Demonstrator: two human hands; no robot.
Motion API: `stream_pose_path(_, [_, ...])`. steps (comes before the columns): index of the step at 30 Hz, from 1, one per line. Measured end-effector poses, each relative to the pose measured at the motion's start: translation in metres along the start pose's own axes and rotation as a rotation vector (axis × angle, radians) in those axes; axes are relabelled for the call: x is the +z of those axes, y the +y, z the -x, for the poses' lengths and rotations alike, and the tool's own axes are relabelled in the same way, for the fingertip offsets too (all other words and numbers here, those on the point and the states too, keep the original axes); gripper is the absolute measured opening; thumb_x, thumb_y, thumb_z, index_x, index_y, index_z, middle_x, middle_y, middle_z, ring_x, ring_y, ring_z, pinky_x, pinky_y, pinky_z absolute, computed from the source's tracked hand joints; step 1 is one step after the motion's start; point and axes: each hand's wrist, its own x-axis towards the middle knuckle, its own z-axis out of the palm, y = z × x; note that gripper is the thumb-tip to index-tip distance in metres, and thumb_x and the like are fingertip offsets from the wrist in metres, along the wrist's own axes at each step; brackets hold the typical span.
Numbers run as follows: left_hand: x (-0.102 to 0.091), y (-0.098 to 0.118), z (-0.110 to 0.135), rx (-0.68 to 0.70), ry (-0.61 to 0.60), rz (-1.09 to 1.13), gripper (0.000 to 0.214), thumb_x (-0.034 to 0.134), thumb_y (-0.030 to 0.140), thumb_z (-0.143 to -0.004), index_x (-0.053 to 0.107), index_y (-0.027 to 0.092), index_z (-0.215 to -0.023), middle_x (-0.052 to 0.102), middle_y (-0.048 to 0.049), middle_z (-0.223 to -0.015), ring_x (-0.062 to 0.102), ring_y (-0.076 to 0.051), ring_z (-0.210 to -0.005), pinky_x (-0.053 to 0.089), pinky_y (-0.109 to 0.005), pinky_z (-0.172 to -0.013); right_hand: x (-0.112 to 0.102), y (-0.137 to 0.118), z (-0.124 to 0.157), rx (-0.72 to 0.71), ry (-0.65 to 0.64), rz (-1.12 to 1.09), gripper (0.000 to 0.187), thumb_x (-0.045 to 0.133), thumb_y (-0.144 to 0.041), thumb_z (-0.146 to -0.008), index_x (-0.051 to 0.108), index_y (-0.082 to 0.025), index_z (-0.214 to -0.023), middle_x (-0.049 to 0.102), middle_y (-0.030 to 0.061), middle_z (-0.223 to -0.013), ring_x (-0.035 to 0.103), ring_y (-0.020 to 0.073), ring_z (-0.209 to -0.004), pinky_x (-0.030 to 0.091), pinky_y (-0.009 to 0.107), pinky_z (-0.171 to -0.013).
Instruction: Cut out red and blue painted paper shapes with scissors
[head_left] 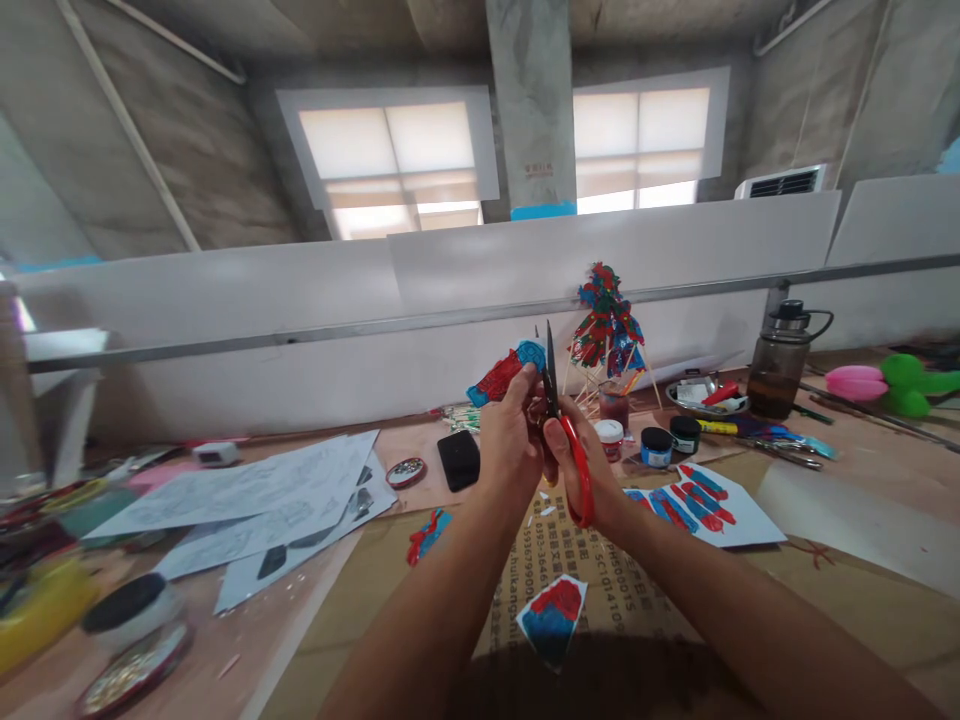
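Observation:
Between the fingers of my left hand (511,440) is a red and blue painted paper cutout (501,378), held up above the cardboard. My right hand (581,450) grips red-handled scissors (577,480), their dark blades pointing up and slightly parted at the cutout's right edge. Whether the blades are touching the paper I cannot tell. Below my hands, a red and blue painted paper piece with a white border (555,615) lies on the cardboard (420,620). A smaller red and blue cutout (429,535) rests by my left forearm, and a painted sheet (705,505) lies beyond my right wrist.
A black phone (459,460), paint jars (656,447) and a dark bottle (780,365) stand or lie behind my hands. Painted cutouts on sticks (606,320) rise at the back. Drawing sheets (247,500) spread on the left, near a dish of small bits (135,670).

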Motion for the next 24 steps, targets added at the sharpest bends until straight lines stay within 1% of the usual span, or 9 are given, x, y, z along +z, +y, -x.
stream_pose_path(3, [0.0014, 0.0000, 0.0003, 0.003, 0.016, 0.007, 0.025, 0.080, 0.031, -0.059, 0.060, 0.016, -0.057, 0.056, 0.0030, -0.050, 0.049, -0.008, -0.042, 0.036, -0.022, -0.044, 0.0000, 0.0015, -0.0002, 0.004, 0.011, -0.001, 0.037, 0.052, -0.059, -0.092, 0.051, -0.022, -0.095, 0.041, -0.0079, -0.059, 0.036, 0.0088, -0.045, 0.031, 0.021, -0.041])
stream_pose_path(7, [0.0042, 0.0012, 0.0031, 0.019, 0.034, 0.028, 0.025, 0.081, 0.028, -0.057, 0.060, 0.015, -0.056, 0.057, 0.0023, -0.053, 0.050, -0.007, -0.046, 0.037, -0.021, -0.047, 0.0001, 0.0022, -0.0002, -0.012, 0.030, 0.014, 0.037, 0.053, -0.058, -0.092, 0.053, -0.021, -0.097, 0.043, -0.0069, -0.061, 0.036, 0.0090, -0.046, 0.032, 0.022, -0.042])
stream_pose_path(10, [0.0051, 0.0016, 0.0043, 0.027, 0.032, 0.025, 0.024, 0.081, 0.028, -0.057, 0.061, 0.015, -0.057, 0.057, 0.0025, -0.054, 0.050, -0.007, -0.047, 0.037, -0.021, -0.047, -0.0001, 0.0023, 0.0001, -0.025, 0.038, 0.038, 0.039, 0.052, -0.059, -0.092, 0.055, -0.021, -0.099, 0.044, -0.0061, -0.063, 0.036, 0.0091, -0.047, 0.033, 0.022, -0.043])
stream_pose_path(15, [0.0032, 0.0001, 0.0029, 0.028, 0.051, -0.002, 0.024, 0.080, 0.030, -0.059, 0.060, 0.016, -0.058, 0.057, 0.0023, -0.053, 0.050, -0.008, -0.045, 0.037, -0.022, -0.047, -0.0006, 0.0035, 0.0008, -0.003, 0.037, 0.077, 0.043, 0.050, -0.062, -0.091, 0.055, -0.021, -0.103, 0.047, -0.0048, -0.064, 0.038, 0.0100, -0.048, 0.033, 0.022, -0.043])
stream_pose_path(18, [0.0015, -0.0012, 0.0018, 0.033, 0.048, -0.010, 0.024, 0.080, 0.030, -0.060, 0.060, 0.017, -0.059, 0.056, 0.0025, -0.052, 0.051, -0.009, -0.045, 0.038, -0.023, -0.047, -0.0008, 0.0038, 0.0012, -0.006, 0.044, 0.092, 0.044, 0.049, -0.062, -0.092, 0.056, -0.021, -0.104, 0.048, -0.0038, -0.066, 0.041, 0.0108, -0.050, 0.036, 0.022, -0.044])
stream_pose_path(24, [0.0023, -0.0012, 0.0029, 0.035, 0.043, -0.006, 0.024, 0.080, 0.030, -0.059, 0.060, 0.017, -0.059, 0.057, 0.0027, -0.052, 0.050, -0.009, -0.044, 0.037, -0.023, -0.046, -0.0017, 0.0024, 0.0011, -0.006, 0.031, 0.086, 0.042, 0.051, -0.061, -0.091, 0.056, -0.021, -0.104, 0.049, -0.0026, -0.068, 0.041, 0.0111, -0.052, 0.035, 0.022, -0.043])
